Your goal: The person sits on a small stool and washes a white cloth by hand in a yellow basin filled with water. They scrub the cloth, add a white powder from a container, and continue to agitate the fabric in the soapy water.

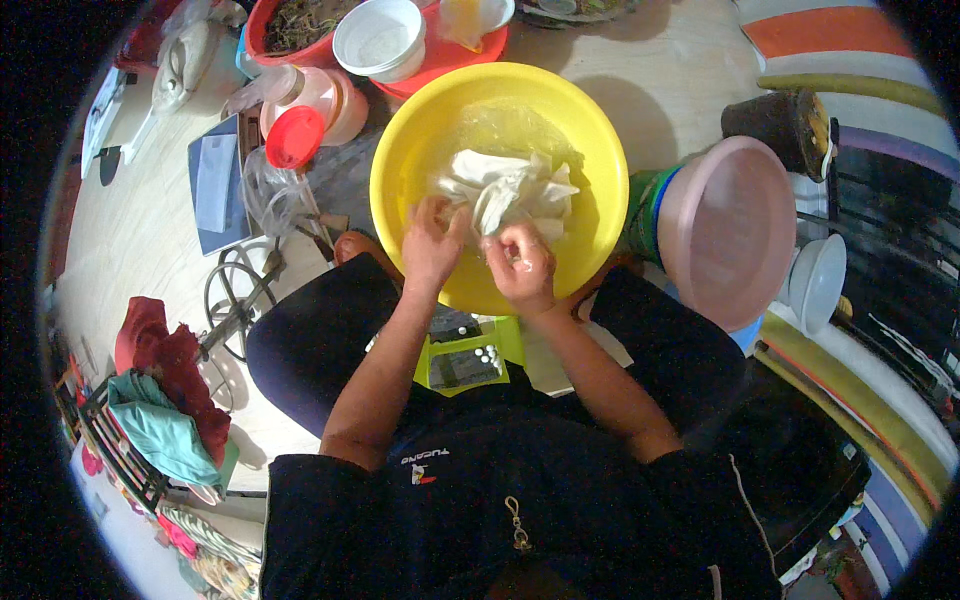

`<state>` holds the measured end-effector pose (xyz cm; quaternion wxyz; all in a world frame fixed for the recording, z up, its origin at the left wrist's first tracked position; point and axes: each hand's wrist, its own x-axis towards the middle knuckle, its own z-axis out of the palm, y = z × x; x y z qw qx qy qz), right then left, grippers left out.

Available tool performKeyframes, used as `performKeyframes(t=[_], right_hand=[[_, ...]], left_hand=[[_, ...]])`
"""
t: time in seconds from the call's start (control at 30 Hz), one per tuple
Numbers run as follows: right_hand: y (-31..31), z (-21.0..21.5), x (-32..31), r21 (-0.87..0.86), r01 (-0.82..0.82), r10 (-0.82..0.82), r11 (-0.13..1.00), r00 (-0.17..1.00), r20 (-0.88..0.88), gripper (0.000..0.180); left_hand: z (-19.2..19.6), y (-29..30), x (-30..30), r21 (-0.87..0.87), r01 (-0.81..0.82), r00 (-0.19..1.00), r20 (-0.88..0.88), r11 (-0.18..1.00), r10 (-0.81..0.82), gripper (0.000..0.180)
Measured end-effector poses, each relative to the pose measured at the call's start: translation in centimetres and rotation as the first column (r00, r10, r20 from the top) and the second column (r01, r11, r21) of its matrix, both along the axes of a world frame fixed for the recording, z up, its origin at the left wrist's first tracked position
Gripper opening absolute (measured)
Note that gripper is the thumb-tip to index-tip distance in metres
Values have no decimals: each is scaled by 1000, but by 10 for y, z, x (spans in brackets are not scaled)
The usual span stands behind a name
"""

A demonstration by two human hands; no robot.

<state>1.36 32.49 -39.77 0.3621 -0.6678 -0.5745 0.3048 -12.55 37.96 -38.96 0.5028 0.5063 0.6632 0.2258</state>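
Observation:
A crumpled white cloth (505, 188) lies in a large yellow basin (393, 150) between my knees, with clear plastic film or water (510, 125) behind it. My left hand (433, 248) is closed at the cloth's near left edge, thumb against curled fingers. Just to its right, my right hand (522, 268) pinches a raised fold of the same cloth and looks wet. The fingertips of both hands are partly hidden. Below the basin's near rim, a bright green plastic stool (511, 342) shows between my legs, with several small white pieces on a dark surface.
A pink basin (735, 235) stands on edge at the right beside a dark pot (775, 125). At the back left are a white bowl (380, 40), a red tub (290, 30) and a lidded jar (345, 110). Red and teal cloths (165, 425) hang at the left.

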Motion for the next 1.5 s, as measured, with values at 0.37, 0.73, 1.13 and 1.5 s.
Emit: performKeyframes(t=[0.37,0.73,1.13,1.5], right_hand=[[62,-90,10,125,195,-231,973,828,511,38],[125,-99,46,-197,165,-50,966,873,485,37],[13,15,-15,44,88,-89,995,995,38,21],[58,-70,2,46,173,-173,984,854,491,43]], left_hand=[[-78,53,41,216,488,779,-545,846,-310,52],[-93,90,58,-153,266,870,-387,952,-305,38],[-9,18,12,-223,-63,997,18,973,69,37],[-70,7,45,112,448,758,-574,887,-310,37]])
